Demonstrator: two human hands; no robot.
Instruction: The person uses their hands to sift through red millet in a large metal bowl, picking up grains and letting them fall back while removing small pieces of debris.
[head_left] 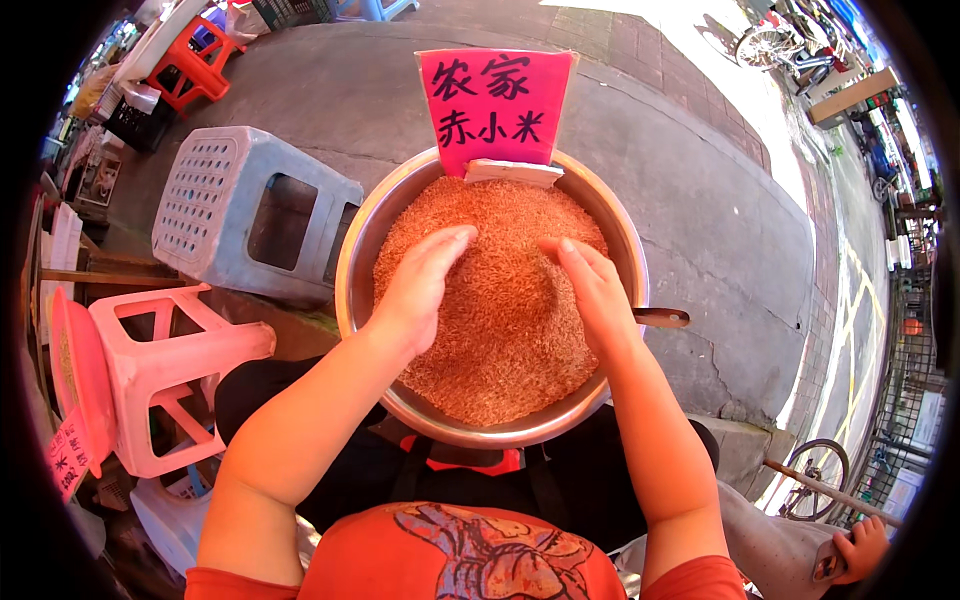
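A wide metal basin point(352, 225) in front of me is heaped with reddish-brown rice grains point(510, 340). My left hand point(428, 282) is over the left part of the heap, open, with its fingers stretched forward. Opposite it, my right hand point(590, 285) is open at the right part, slightly cupped, its fingertips close to the grains. The palms face each other with a gap of rice between them, and I see nothing held in either. Whether the fingertips touch the grains I cannot tell. A pink handwritten sign point(490, 150) stands at the far rim, propped by a white block point(512, 173).
A brown handle point(662, 317) sticks out past the basin's right rim. At left are a grey-blue stool point(210, 200), an overturned-looking pink stool point(150, 350) and a pink tray point(80, 370). Another person's hand point(862, 550) with a phone point(828, 562) is at lower right.
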